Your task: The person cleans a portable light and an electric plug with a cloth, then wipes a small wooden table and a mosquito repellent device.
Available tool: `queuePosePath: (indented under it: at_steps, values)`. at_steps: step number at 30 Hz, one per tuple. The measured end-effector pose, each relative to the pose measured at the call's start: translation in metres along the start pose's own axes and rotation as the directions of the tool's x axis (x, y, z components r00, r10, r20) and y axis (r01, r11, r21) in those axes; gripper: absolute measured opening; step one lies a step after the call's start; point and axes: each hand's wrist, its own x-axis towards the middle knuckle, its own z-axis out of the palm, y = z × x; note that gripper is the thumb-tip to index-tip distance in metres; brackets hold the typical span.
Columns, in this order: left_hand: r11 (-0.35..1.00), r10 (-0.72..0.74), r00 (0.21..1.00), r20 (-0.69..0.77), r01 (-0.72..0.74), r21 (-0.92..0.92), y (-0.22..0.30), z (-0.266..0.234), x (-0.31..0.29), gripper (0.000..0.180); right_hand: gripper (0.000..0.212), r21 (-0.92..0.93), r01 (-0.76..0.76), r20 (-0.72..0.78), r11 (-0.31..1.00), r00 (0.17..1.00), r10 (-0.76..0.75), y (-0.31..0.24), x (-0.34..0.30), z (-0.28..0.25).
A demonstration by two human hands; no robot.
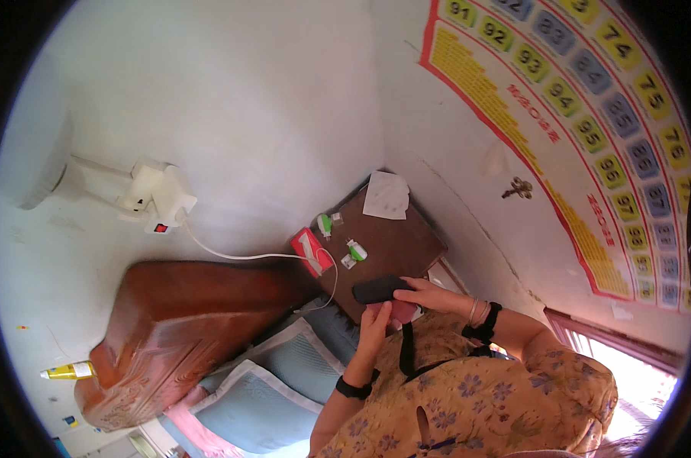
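Observation:
In front of my body, over the near edge of a small brown table (395, 256), both hands are together on a black oblong case-like object (379, 289). Just below it is a dull red piece (399, 311); I cannot tell whether it is cloth or part of the case. My left hand (373, 330) grips the red piece from the near left, thumb on top. From the right, my right hand (431, 296) holds the black object's end, its thumb and fingers closed round it. Each wrist wears a black band.
On the table are a red tissue pack (312, 253), two green-and-white plug-in devices (356, 249) and a white paper (386, 195). A white cable (242, 257) runs from a wall socket adapter (161, 197). A carved wooden headboard (185, 320) and blue pillows (257, 408) lie left; a number chart (528, 130) hangs right.

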Motion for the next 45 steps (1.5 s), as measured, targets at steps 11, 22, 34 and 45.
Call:
queuePosePath:
  at_steps: [11, 22, 34, 45]
  values:
    - [0.957, -0.045, 0.950, -0.308, -0.047, -0.285, -0.049, 0.002, 0.011, 0.032, 0.024, -0.082, -0.040, -0.110, 0.996, 0.993, 0.031, 0.043, 0.115, -0.048]
    - [1.000, -0.018, 0.960, -0.280, 0.011, -0.026, -0.092, -0.015, -0.023, 0.017, 0.030, -0.729, 0.378, 0.236, 0.570, 0.921, -0.309, 0.044, 0.131, 0.022]
    - [0.969, -0.092, 0.893, -0.441, -0.022, -0.246, -0.081, -0.062, -0.183, 0.027, 0.064, -0.977, -0.211, -0.203, 0.033, 0.874, -0.441, 0.134, 0.327, 0.145]
    - [0.942, 0.018, 0.913, -0.408, -0.152, -0.300, -0.097, -0.103, -0.205, 0.022, 0.100, -0.812, -0.310, -0.487, 0.494, 0.827, -0.282, 0.130, 0.360, 0.141]
